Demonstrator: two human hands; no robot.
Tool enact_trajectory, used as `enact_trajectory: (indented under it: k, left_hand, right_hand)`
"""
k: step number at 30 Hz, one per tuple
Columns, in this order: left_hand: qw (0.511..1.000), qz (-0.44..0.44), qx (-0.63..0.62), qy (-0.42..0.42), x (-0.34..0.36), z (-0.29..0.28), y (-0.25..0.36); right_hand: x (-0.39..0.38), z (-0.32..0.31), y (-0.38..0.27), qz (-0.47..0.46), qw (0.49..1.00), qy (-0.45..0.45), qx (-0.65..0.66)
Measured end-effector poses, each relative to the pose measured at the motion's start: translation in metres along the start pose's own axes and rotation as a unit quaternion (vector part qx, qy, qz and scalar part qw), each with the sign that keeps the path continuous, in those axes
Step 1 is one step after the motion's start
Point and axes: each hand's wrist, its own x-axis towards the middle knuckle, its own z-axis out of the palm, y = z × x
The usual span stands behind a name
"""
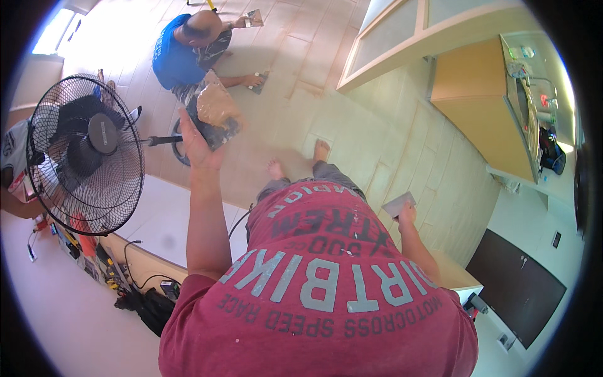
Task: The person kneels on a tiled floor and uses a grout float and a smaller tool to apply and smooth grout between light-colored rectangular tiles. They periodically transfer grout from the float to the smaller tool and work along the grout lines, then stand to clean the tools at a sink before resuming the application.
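My left hand is raised beside the fan and grips the edge of a dark board. A thick lump of tan paste is heaped on the board. Part of my grip is hidden beneath it. Lower on the right, my right hand is closed around a putty knife with a wide, flat grey blade. Its blade points toward the tiled floor, away from my body. My bare feet stand on these tiles, between the two hands.
A co-worker in a blue shirt squats ahead, holding flat scrapers. A black fan stands at left, another person partly behind it. Tools and cables lie lower left. A wooden cabinet and framed panel stand right.
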Motion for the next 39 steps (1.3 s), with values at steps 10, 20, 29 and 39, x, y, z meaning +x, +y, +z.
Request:
enact_trajectory:
  k: [10,20,29,39]
  left_hand:
    - [0.999,0.032,-0.005,0.011,-0.041,0.015,-0.023]
    - [0.997,0.007,-0.071,-0.019,-0.108,0.077,-0.134]
    - [0.996,-0.083,-0.024,-0.003,-0.083,0.075,-0.219]
    - [0.98,-0.163,-0.058,-0.095,-0.105,0.108,-0.205]
  right_hand:
    - [0.068,-0.016,0.03,-0.047,0.998,-0.022,0.022]
    - [0.172,-0.072,0.03,-0.094,0.989,-0.054,0.099]
    - [0.219,-0.064,0.125,0.026,0.954,-0.153,0.256]
    - [0.166,-0.043,0.007,0.029,0.94,-0.131,0.313]
